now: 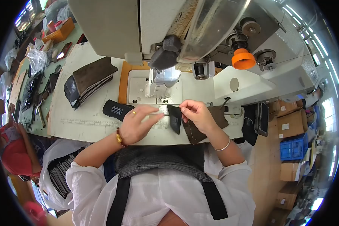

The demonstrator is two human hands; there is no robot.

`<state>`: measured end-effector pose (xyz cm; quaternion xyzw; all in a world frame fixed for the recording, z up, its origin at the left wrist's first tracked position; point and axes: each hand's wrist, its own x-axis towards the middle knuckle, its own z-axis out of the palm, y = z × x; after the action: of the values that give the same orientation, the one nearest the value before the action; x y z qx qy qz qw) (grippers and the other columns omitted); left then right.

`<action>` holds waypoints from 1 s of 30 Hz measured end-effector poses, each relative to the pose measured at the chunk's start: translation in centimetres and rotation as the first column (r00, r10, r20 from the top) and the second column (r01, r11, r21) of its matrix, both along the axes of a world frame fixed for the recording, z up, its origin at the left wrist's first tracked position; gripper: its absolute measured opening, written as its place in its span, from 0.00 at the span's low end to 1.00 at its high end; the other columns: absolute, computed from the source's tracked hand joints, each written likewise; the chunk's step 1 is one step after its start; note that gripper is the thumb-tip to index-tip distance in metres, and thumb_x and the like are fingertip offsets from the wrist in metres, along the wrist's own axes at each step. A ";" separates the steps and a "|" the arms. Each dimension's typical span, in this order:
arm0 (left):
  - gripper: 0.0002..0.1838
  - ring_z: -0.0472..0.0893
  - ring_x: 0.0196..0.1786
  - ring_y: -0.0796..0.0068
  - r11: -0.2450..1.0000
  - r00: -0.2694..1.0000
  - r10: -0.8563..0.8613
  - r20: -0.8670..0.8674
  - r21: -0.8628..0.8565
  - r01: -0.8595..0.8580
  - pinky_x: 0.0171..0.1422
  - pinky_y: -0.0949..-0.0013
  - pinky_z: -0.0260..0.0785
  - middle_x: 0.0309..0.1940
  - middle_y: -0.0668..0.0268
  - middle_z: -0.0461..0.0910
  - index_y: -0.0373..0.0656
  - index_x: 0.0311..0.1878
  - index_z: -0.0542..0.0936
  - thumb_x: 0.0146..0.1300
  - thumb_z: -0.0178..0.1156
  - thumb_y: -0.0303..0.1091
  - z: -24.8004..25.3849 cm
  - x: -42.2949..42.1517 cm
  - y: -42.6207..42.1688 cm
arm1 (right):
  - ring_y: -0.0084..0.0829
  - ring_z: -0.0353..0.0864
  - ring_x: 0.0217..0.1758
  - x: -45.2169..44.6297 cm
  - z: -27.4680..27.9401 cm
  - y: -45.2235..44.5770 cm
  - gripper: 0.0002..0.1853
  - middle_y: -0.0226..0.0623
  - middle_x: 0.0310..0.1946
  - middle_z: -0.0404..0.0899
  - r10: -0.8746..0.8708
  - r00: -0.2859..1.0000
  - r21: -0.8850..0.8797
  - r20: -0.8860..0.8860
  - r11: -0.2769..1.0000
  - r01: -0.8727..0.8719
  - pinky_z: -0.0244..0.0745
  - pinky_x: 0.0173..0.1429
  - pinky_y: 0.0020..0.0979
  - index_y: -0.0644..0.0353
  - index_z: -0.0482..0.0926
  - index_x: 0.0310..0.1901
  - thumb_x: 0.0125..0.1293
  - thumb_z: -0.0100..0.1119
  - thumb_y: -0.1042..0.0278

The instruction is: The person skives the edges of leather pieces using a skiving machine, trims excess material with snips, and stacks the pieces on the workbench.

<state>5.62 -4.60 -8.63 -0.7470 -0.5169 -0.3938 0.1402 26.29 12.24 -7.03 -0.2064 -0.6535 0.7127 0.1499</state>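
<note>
Between finger and thumb, my right hand [196, 116] pinches the edge of a small black fabric or leather piece [174, 119], held tilted in front of the sewing machine's needle plate [173, 98]. My left hand [138, 122] is open, its fingers stretched toward that piece without clearly touching it. Beside the left fingers lies a flat black piece with white printing [116, 110], partly covered by the hand. A dark brown piece [218, 117] lies on the table under my right hand and wrist. The sewing machine's presser foot area [158, 88] is just beyond both hands.
A stack of brown and black pieces [90, 80] sits at the left of the white table. More black pieces [258, 118] hang at the right edge. A bag of dark pieces [60, 171] stands lower left, near another person [20, 150]. Boxes and a blue crate [293, 147] line the right.
</note>
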 end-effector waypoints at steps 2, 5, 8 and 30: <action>0.24 0.81 0.51 0.56 0.999 0.998 0.042 0.036 -0.021 -0.042 0.50 0.60 0.79 0.51 0.60 0.80 0.49 0.56 0.82 0.54 0.68 0.22 -0.4 0.0 1.0 | 0.16 0.75 0.29 -0.2 1.0 -0.3 0.05 0.26 0.30 0.78 -0.008 1.000 0.038 0.006 0.999 0.007 0.73 0.37 0.20 0.64 0.79 0.43 0.76 0.55 0.74; 0.34 0.79 0.57 0.56 0.997 0.990 0.067 -0.126 0.036 -0.063 0.54 0.57 0.78 0.54 0.60 0.78 0.58 0.61 0.78 0.49 0.73 0.23 0.5 -0.4 1.4 | 0.17 0.75 0.28 -0.3 2.5 -1.0 0.05 0.27 0.29 0.79 0.135 0.991 -0.043 -0.009 0.990 -0.135 0.74 0.37 0.22 0.64 0.79 0.42 0.76 0.55 0.73; 0.27 0.73 0.58 0.66 0.886 0.963 0.055 -0.263 0.458 0.075 0.52 0.62 0.77 0.52 0.65 0.78 0.60 0.55 0.83 0.49 0.75 0.29 0.9 0.1 2.1 | 0.18 0.77 0.29 -1.0 2.7 -1.0 0.07 0.29 0.29 0.81 0.192 0.977 -0.255 -0.087 0.944 -0.208 0.75 0.37 0.23 0.64 0.79 0.41 0.77 0.54 0.72; 0.24 0.84 0.46 0.57 0.998 0.992 -0.030 0.122 -0.058 0.037 0.50 0.61 0.79 0.46 0.60 0.83 0.40 0.52 0.84 0.47 0.67 0.24 2.7 -2.3 -0.8 | 0.43 0.76 0.48 3.2 -2.5 1.1 0.30 0.42 0.44 0.71 -0.275 0.951 0.961 0.140 0.267 -0.064 0.77 0.52 0.39 0.63 0.76 0.52 0.49 0.80 0.60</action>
<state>3.30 -5.36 -5.96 -0.7343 -0.5233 -0.4250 0.0794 29.52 13.29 -9.55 -0.2158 -0.9479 0.1261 0.1973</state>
